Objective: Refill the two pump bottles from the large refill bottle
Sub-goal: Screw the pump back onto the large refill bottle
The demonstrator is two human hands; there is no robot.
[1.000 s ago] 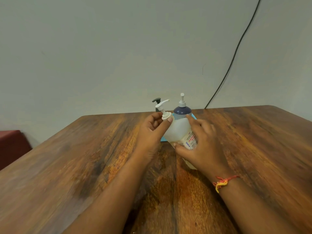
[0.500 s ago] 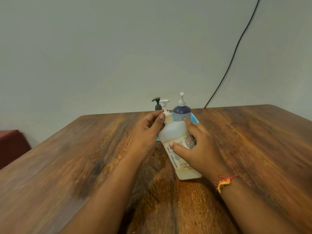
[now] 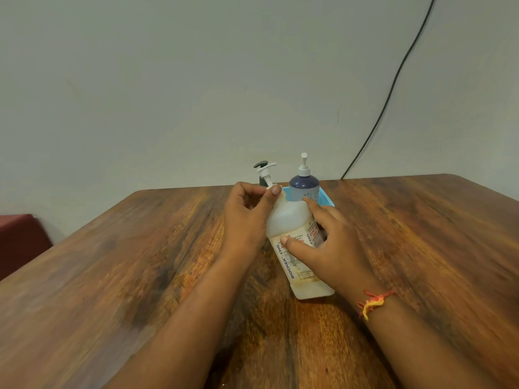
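A translucent white pump bottle (image 3: 289, 220) with a printed label stands on the wooden table (image 3: 140, 262), a little liquid at its bottom. My right hand (image 3: 328, 245) grips its body around the label. My left hand (image 3: 247, 217) pinches the collar under its white pump head (image 3: 265, 171). Behind it, a dark blue pump bottle (image 3: 304, 186) with a white pump stands in a light blue basket (image 3: 325, 199). A dark green pump top (image 3: 261, 165) shows behind the white pump; its bottle is hidden.
A black cable (image 3: 393, 85) runs down the grey wall to the table's far edge. A dark red seat (image 3: 19, 240) sits beyond the table's left edge.
The white bottle was tilted and lifted a second ago; it has come down to stand on the table. My left hand stays at its pump collar, and the pump head has turned.
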